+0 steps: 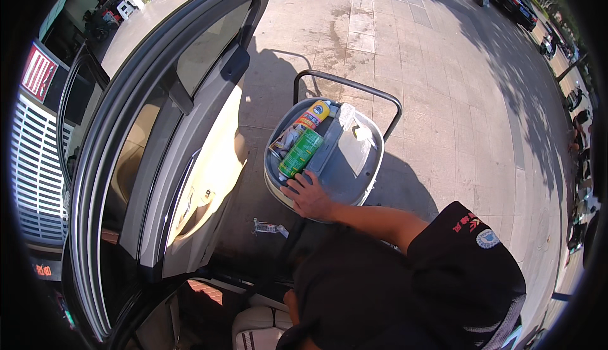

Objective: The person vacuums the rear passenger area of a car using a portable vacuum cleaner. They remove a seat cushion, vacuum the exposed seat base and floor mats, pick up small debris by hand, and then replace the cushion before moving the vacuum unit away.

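My right hand (pixel 311 199) rests over the near rim of a grey plastic tub (pixel 373 179), palm down with fingers apart. Its fingertips are close to the lower end of a green spray can (pixel 301 153); whether they touch it is unclear. Beyond that can lies a yellow and orange aerosol can (pixel 313 116), beside a crumpled wrapper or rag (pixel 288 140). A whitish block or folded cloth (pixel 346 115) sits at the tub's far side. Of my left hand (pixel 290 301) only a strip of skin shows beside my dark shirt; the rest is hidden.
An open car door (pixel 156 183) stands on the left, close to the tub. Behind the tub rises a black tubular handle (pixel 351 81). A clear plastic wrapper (pixel 268 227) lies on the ground. At the bottom is a light car seat (pixel 259 324). Parked vehicles (pixel 510 1) line the far right.
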A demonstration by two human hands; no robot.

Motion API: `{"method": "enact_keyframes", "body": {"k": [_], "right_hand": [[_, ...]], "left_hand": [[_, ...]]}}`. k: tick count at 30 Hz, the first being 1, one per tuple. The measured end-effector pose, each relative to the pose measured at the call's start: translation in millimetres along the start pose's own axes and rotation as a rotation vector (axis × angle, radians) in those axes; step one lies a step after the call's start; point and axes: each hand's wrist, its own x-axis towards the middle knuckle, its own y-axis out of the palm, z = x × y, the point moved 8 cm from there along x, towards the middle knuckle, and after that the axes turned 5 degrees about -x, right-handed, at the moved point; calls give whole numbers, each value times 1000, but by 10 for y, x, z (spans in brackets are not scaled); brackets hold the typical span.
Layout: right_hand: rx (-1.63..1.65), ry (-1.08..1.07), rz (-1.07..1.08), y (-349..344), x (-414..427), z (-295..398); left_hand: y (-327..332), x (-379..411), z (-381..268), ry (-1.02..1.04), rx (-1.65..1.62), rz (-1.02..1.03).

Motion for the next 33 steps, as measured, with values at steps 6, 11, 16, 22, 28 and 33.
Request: {"method": "enact_keyframes", "body": {"k": [6,11,16,22,28,33], "right_hand": [[14,53,-21,7,-136,-131],[75,37,-52,278,-5,73],[50,70,-51,160,-84,-121],[59,48,-12,62,-50,-118],[41,-8,31,28,72,31],[7,-20,49,45,51,126]], "left_hand": [[-567,437,-503,-131,-218,185],[-1058,445,-786,-252,-488,178],[-1113,827,-996,-335,-827,174],[-1002,792,-797,-348,-976,86],[-289,251,-352,-406,-851,138],[48,19,-9,-341,-343,21]]}}
